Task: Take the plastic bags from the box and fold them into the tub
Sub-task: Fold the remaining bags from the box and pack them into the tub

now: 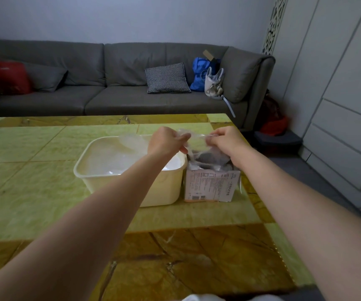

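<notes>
Green-and-brown stone table (34, 148) before a grey sofa (110, 68), bearing a cream tub (131, 187) with the cardboard box (211, 185) touching its right side. Above the box, the left hand (167, 141) and right hand (224, 139) each pinch 1 clear plastic bag (193, 137), stretched between them; further bags fill the box.

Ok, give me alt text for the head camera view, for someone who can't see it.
Two bare hands, the left hand and right hand, pinch a clear plastic bag above an open cardboard box. A cream tub stands beside the box on a green and brown table, with a grey sofa behind.
</notes>
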The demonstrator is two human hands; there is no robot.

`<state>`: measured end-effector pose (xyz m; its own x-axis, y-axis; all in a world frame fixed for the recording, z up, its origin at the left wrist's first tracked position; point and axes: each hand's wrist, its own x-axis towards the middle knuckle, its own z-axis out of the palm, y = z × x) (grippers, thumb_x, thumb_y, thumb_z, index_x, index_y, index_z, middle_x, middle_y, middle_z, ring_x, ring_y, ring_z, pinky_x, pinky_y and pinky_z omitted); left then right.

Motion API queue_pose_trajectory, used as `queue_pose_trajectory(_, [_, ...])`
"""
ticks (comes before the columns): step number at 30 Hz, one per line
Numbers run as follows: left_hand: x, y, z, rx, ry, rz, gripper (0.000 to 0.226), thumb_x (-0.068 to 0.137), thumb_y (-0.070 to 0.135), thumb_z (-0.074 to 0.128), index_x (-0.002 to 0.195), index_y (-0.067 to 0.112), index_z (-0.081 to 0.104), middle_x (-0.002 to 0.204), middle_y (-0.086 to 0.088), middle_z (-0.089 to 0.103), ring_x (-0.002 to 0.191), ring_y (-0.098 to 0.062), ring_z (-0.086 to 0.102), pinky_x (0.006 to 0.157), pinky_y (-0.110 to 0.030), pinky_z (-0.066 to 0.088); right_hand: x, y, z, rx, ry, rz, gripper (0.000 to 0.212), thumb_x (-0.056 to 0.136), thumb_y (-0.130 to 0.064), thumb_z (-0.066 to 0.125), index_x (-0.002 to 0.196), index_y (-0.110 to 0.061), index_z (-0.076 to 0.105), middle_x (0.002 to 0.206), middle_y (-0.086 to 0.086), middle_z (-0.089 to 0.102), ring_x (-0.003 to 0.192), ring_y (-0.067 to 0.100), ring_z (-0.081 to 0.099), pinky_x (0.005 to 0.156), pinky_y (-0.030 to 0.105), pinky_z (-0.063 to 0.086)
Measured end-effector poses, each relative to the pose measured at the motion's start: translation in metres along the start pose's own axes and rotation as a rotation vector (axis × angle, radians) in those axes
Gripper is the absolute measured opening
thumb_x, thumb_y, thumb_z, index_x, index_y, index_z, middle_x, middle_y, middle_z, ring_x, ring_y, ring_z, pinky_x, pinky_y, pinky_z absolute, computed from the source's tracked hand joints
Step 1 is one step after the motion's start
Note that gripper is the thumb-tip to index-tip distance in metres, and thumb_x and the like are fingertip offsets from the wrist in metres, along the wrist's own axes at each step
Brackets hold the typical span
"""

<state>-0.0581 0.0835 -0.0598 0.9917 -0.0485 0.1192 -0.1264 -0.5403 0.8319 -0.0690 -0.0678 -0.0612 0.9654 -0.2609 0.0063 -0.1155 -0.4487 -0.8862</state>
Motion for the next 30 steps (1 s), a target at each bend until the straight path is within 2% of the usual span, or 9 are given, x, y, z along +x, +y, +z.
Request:
queue_pose_trajectory(4, [0.0, 0.002, -0.005, -0.072, 0.032, 0.001, 0.034, 0.092, 0.034, 0.054, 0.09, 0.005, 0.07, 0.065, 0.003, 0.057, 0.064, -0.015, 0.046, 0.065, -0.03, 0.041, 0.006, 0.0, -0.004, 0.028, 0.235, -0.006, 0.017, 0.093, -0.009, 0.052, 0.103, -0.005, 0.065, 0.098, 0.004, 0.059, 0.078, 0.013, 0.055, 0.068, 0.025, 0.045])
queue_pose_trajectory(10, [0.002, 0.001, -0.009, -0.242, 0.068, -0.075, 0.028, 0.09, 0.031, 0.058, 0.095, 0.005, 0.066, 0.071, 0.0, 0.051, 0.063, -0.014, 0.044, 0.065, -0.026, 0.043, 0.002, -0.002, -0.003, 0.05, 0.244, -0.059, 0.01, 0.097, -0.013, 0.05, 0.096, -0.011, 0.06, 0.097, 0.001, 0.056, 0.065, 0.01, 0.058, 0.048, 0.016, 0.048])
queue_pose_trajectory(13, [0.001, 0.001, -0.014, -0.429, 0.039, -0.159, 0.025, 0.09, 0.027, 0.058, 0.106, 0.007, 0.059, 0.086, -0.001, 0.053, 0.073, -0.011, 0.05, 0.065, -0.019, 0.045, 0.0, -0.002, -0.008, -0.098, 0.226, -0.115, 0.014, 0.096, -0.013, 0.052, 0.099, -0.006, 0.063, 0.096, 0.001, 0.054, 0.065, 0.008, 0.054, 0.053, 0.018, 0.048])
queue_pose_trajectory(18, [0.003, 0.01, -0.019, -0.617, 0.037, -0.241, 0.014, 0.095, 0.022, 0.05, 0.101, 0.011, 0.057, 0.089, 0.001, 0.056, 0.072, -0.01, 0.051, 0.062, -0.02, 0.044, -0.002, 0.002, -0.01, -0.464, 0.19, -0.185, 0.021, 0.094, -0.005, 0.046, 0.108, -0.007, 0.06, 0.113, 0.011, 0.061, 0.102, 0.027, 0.056, 0.078, 0.032, 0.044])
queue_pose_trajectory(21, [0.009, 0.01, -0.022, -0.586, 0.158, -0.242, 0.017, 0.098, 0.02, 0.043, 0.108, 0.011, 0.053, 0.092, -0.002, 0.06, 0.066, -0.008, 0.053, 0.056, -0.019, 0.041, 0.0, 0.0, -0.011, -0.633, 0.208, -0.121, 0.032, 0.091, -0.002, 0.047, 0.122, -0.01, 0.049, 0.125, 0.012, 0.053, 0.117, 0.032, 0.045, 0.087, 0.038, 0.04])
queue_pose_trajectory(24, [0.012, 0.005, -0.024, -0.42, 0.217, -0.171, 0.025, 0.099, 0.024, 0.041, 0.117, 0.009, 0.05, 0.091, -0.003, 0.062, 0.063, -0.009, 0.054, 0.055, -0.02, 0.041, 0.001, -0.017, -0.013, -0.449, 0.2, -0.325, 0.046, 0.088, -0.009, 0.057, 0.132, -0.009, 0.043, 0.133, 0.011, 0.045, 0.113, 0.023, 0.047, 0.095, 0.033, 0.04])
queue_pose_trajectory(26, [0.008, 0.009, -0.021, -0.262, 0.159, -0.029, 0.025, 0.097, 0.025, 0.044, 0.115, 0.008, 0.049, 0.092, -0.005, 0.064, 0.058, -0.01, 0.056, 0.051, -0.02, 0.04, -0.007, -0.035, -0.011, -0.349, 0.052, -0.476, 0.062, 0.085, -0.016, 0.066, 0.14, -0.012, 0.036, 0.139, 0.008, 0.04, 0.104, 0.014, 0.047, 0.094, 0.03, 0.041])
queue_pose_trajectory(28, [0.002, 0.018, -0.015, -0.12, 0.039, 0.114, 0.021, 0.096, 0.025, 0.046, 0.108, 0.008, 0.05, 0.096, -0.006, 0.062, 0.056, -0.011, 0.058, 0.046, -0.019, 0.041, -0.013, -0.05, -0.003, -0.529, -0.076, -0.584, 0.074, 0.084, -0.017, 0.068, 0.146, -0.018, 0.027, 0.146, 0.005, 0.032, 0.113, 0.017, 0.049, 0.092, 0.03, 0.044])
queue_pose_trajectory(30, [-0.002, 0.025, -0.01, -0.099, -0.057, 0.19, 0.018, 0.096, 0.023, 0.046, 0.108, 0.009, 0.05, 0.1, -0.007, 0.061, 0.055, -0.014, 0.061, 0.044, -0.019, 0.044, -0.015, -0.057, 0.004, -0.764, -0.082, -0.66, 0.066, 0.085, -0.008, 0.062, 0.143, -0.021, 0.032, 0.141, 0.005, 0.038, 0.115, 0.022, 0.051, 0.08, 0.028, 0.045])
